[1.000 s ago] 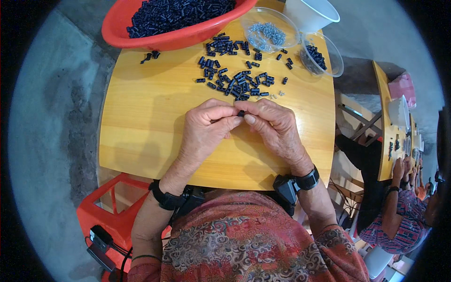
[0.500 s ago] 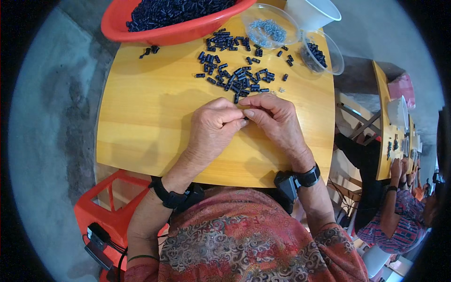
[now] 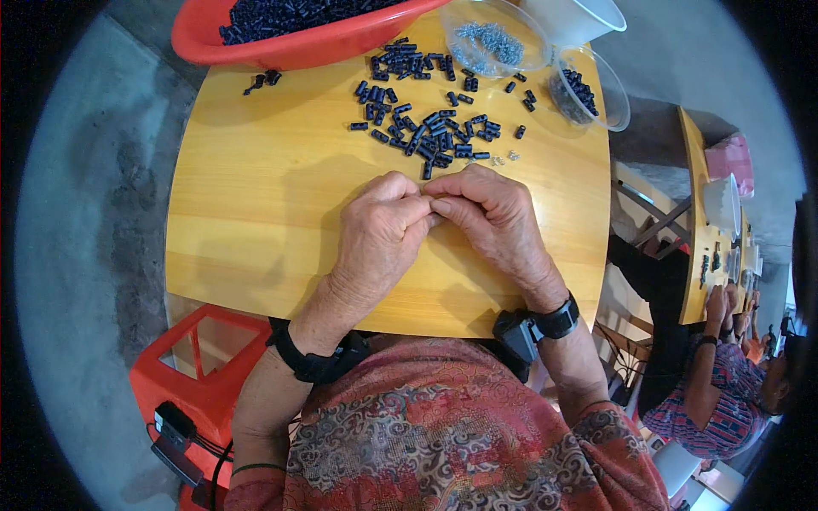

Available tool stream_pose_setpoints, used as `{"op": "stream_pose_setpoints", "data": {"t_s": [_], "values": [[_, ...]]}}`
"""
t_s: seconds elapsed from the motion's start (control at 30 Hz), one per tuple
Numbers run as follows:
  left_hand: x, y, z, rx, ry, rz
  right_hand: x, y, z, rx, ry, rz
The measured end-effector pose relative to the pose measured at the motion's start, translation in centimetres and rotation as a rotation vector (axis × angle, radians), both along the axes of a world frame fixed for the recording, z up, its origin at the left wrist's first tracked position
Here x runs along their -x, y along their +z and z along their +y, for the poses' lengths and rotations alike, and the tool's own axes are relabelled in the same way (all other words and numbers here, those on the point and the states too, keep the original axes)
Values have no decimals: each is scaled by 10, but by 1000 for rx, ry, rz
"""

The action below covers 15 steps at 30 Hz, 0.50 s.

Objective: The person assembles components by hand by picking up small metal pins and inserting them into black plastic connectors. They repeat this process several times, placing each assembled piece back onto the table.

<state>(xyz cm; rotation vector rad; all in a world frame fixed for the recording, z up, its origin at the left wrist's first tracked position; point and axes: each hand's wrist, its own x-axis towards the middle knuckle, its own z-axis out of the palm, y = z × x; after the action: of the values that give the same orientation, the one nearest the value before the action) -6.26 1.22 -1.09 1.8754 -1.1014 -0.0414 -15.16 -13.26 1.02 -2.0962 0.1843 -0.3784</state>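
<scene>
My left hand (image 3: 381, 223) and my right hand (image 3: 492, 215) meet above the wooden table (image 3: 247, 213), thumbs and forefingers pinched tip to tip. Whatever lies between the fingertips is hidden by them. Just beyond the fingers spreads a loose pile of small black cylindrical pieces (image 3: 434, 136) with holes in them. A few tiny clear or silvery bits (image 3: 514, 156) lie at the pile's right edge, close to my right hand.
At the far left stands a red basin (image 3: 298, 58) heaped with black pieces. Far right are a clear bowl of small silvery parts (image 3: 503, 47), a clear bowl (image 3: 615, 119) with black pieces and a white tub (image 3: 596, 25). A red stool (image 3: 162, 353) stands left; another person (image 3: 716, 392) works at right.
Both hands stay pinched together, with a slight shift of the fingers. A dark bit that showed between the fingertips is now hidden. The view has moved slightly.
</scene>
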Motion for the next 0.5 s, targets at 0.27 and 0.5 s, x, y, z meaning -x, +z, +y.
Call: {"op": "stream_pose_setpoints", "data": {"t_s": [0.27,0.5], "values": [[2,0,0,42,31,-67,-2,3,4,-5,-16,19],[2,-3,-1,36,33,-77,-2,2,3,-39,-28,40]]}}
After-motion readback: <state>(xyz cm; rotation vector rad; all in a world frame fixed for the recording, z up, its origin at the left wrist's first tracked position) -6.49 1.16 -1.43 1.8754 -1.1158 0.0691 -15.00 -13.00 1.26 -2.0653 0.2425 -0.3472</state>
